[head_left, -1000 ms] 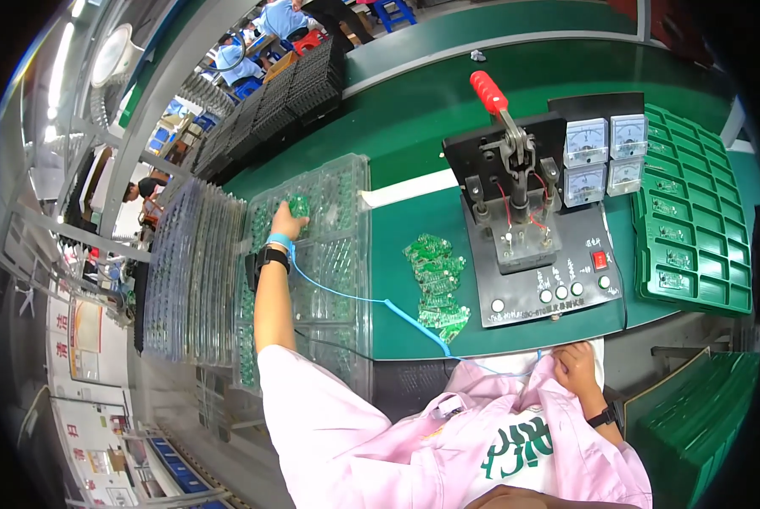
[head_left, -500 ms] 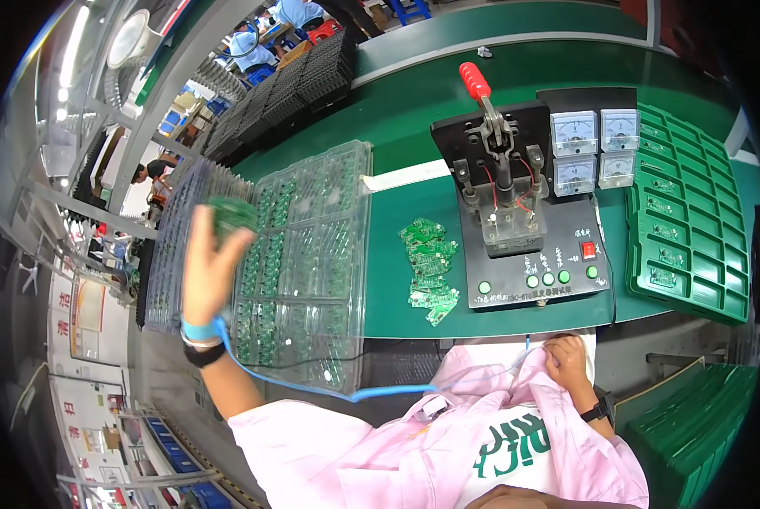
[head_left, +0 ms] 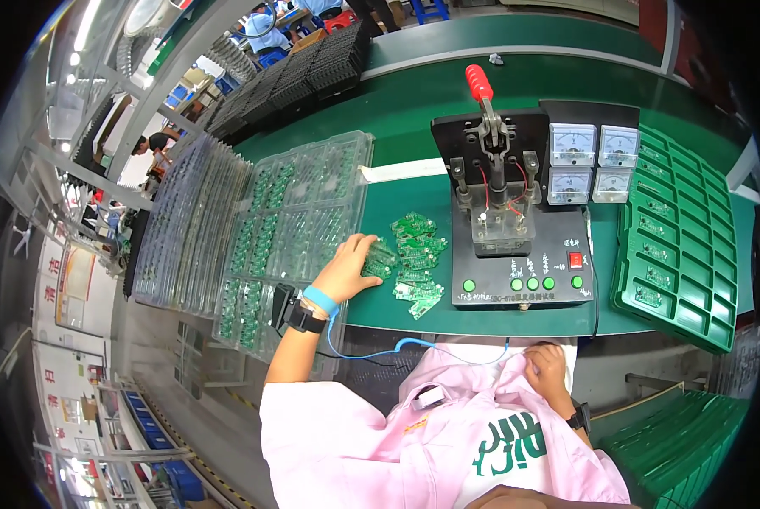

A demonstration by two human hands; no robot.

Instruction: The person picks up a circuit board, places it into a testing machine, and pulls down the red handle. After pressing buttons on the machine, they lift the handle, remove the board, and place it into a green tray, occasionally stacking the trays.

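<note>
My left hand (head_left: 346, 270), with a blue strap at the wrist, is closed around several small green circuit boards (head_left: 381, 260). It is just left of a loose pile of circuit boards (head_left: 417, 254) lying on the green table. Beside that hand stands a clear plastic tray (head_left: 299, 222) filled with rows of green boards. At the table's front edge, my right hand (head_left: 547, 366) rests on my lap by the pink garment, fingers curled; whether anything is in them is hidden. A black test fixture (head_left: 524, 271) with a red-handled toggle clamp (head_left: 479, 85) stands right of the pile.
Four dial meters (head_left: 593, 163) rise behind the fixture. A green compartment tray (head_left: 681, 246) holding some boards lies at the right. Stacked clear trays (head_left: 195, 225) stand at the left, black trays (head_left: 299, 81) at the back. A blue cord (head_left: 405, 343) runs from my left wrist.
My left hand has swung from above the clear trays, right and nearer, to beside the board pile, carrying boards with it. My right hand stays on my lap.
</note>
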